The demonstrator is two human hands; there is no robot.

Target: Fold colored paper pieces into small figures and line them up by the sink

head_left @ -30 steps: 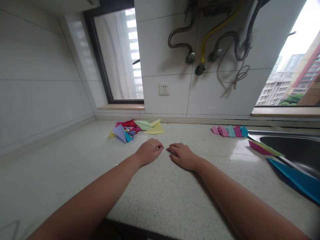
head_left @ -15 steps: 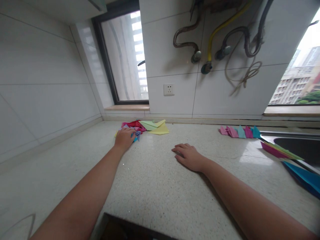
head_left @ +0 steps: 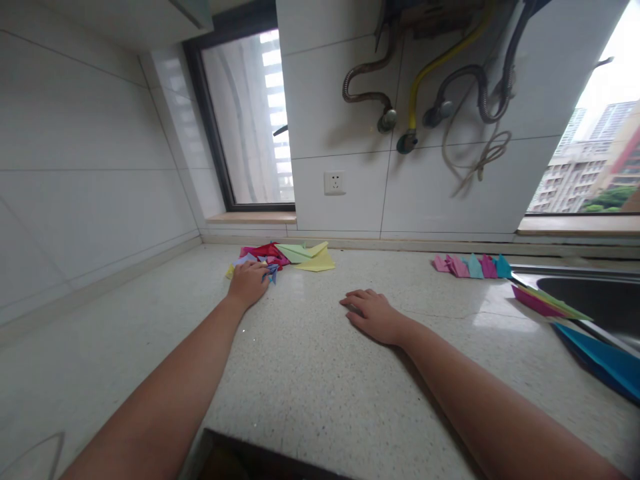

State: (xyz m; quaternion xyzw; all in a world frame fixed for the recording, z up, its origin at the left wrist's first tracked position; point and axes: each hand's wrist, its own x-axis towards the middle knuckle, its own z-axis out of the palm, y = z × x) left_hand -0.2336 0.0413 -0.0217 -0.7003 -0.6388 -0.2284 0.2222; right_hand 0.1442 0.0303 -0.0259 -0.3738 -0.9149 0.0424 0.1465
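My left hand [head_left: 247, 283] reaches to the far left of the speckled countertop [head_left: 310, 373] and rests on a heap of folded coloured paper [head_left: 283, 256]. Its fingers curl over the purple and blue pieces at the heap's near edge; whether they grip one I cannot make out. My right hand [head_left: 373, 314] lies palm down on the bare counter in the middle, fingers stretched flat and holding nothing. A row of folded pink and teal paper shapes [head_left: 473, 266] stands to the right of it, near the back edge.
A steel sink [head_left: 590, 297] sits at the right, with pink, green and blue paper sheets [head_left: 575, 320] lying over its rim. Tiled walls close the left and back. A wall socket [head_left: 334, 182] and hanging hoses [head_left: 450, 100] are above the counter.
My left hand moved from the middle of the counter out to the paper heap at the back left and stays on it. My right hand stayed flat in place.
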